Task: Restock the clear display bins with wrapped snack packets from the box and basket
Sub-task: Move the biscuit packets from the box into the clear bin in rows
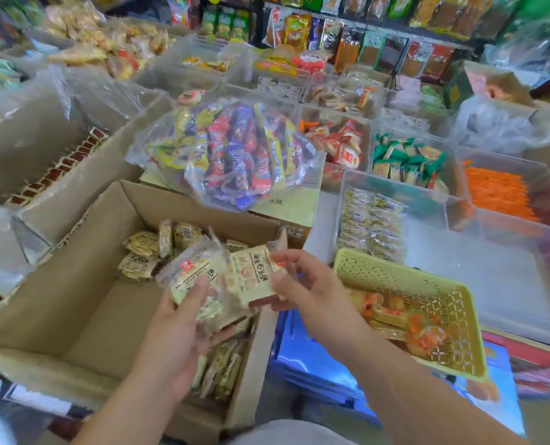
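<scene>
The left hand (pixel 177 335) cups a small stack of cream-yellow wrapped snack packets (pixel 196 271). Its fingers curl beneath the stack and its thumb presses down on the top wrapper. Just to its right, the right hand (pixel 309 293) pinches the near end of a single cream packet with a brown edge and dark printed characters (pixel 251 281) between thumb and fingertips. That packet touches the stack, overlapping its right side.

Both hands hover over the open brown cardboard box (pixel 52 309), which spreads out below and to the left of the left hand. More packets of the same kind lie loose in the box (pixel 148 248) beyond the left hand, against the far wall. Another row stands on edge (pixel 222 370) directly under the left wrist, in the near corner.

Just beside the right hand, on its right, sits a pale yellow perforated plastic basket (pixel 395 274) that holds orange-and-yellow wrapped snacks (pixel 408 322). Beyond the right hand stands a clear plastic display bin (pixel 344 194) partly filled with stacked pale packets (pixel 370 223).

Farther ahead of both hands, a clear plastic bag of blue, red and yellow sweets (pixel 232 152) rests on a closed carton (pixel 293 200).
</scene>
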The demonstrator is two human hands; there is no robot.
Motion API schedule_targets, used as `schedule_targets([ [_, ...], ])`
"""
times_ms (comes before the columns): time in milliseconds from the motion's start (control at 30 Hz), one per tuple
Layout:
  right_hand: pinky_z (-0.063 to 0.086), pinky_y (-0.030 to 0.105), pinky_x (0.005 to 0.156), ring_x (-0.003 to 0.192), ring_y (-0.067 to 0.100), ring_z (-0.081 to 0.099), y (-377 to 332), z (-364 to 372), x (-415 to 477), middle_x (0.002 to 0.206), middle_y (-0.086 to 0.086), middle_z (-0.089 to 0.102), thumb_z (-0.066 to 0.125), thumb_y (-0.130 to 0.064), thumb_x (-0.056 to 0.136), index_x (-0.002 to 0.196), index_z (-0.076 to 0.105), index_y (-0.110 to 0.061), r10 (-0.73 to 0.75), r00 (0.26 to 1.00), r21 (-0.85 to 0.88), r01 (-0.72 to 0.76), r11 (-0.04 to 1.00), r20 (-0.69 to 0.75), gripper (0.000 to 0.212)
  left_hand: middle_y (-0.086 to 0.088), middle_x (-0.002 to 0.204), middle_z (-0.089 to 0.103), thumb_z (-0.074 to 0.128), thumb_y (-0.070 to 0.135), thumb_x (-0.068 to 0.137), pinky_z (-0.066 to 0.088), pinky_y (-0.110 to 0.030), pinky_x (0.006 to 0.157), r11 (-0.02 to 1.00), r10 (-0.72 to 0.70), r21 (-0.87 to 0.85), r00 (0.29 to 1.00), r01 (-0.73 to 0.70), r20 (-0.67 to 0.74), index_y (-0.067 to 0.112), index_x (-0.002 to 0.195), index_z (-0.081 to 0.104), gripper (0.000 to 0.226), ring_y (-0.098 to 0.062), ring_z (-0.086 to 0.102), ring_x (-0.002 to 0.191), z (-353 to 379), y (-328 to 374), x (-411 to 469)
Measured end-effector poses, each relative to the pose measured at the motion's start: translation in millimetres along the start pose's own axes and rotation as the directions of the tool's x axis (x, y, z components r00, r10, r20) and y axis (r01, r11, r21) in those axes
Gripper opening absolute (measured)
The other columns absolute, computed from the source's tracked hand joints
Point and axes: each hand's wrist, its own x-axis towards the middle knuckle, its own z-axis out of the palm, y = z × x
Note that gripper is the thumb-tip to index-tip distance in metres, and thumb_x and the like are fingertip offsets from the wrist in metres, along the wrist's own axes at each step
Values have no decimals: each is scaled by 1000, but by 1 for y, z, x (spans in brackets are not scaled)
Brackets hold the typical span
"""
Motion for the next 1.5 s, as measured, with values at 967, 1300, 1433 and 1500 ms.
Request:
schedule_targets([
  [967,43,9,64,82,-5,62,75,-358,-19,96,-33,62,64,-42,96,103,49,-50,-296,925,-474,154,867,-240,18,-3,93,80,72,28,94,60,-40,65,900,-43,433,999,42,-7,27,117,66,24,-16,74,63,276,-127,31],
  [1300,54,34,85,95,17,66,96,-424,40,102,-9,73,76,-18,90,112,75,-24,-246,947,-639,61,766,-204,23,21,105,66,71,40,95,49,-29,75,693,267,690,963,-208,22,49,101,55,19,1,67,89,319,-119,119],
  [1433,46,29,90,104,19,56,84,-418,73,106,-7,71,66,-22,95,115,74,-29,-156,984,-861,155,485,89,23,19,102,67,72,43,94,49,-31,75,615,274,756,960,-224,62,44,110,51,26,-2,67,87,316,-126,151],
  [1500,49,34,88,107,21,53,78,-411,94,104,-5,65,57,-23,97,113,72,-32,23,981,-942,178,283,192,23,21,102,62,71,47,93,46,-29,73,564,243,800,967,-206,78,40,123,44,41,1,61,89,313,-133,161],
])
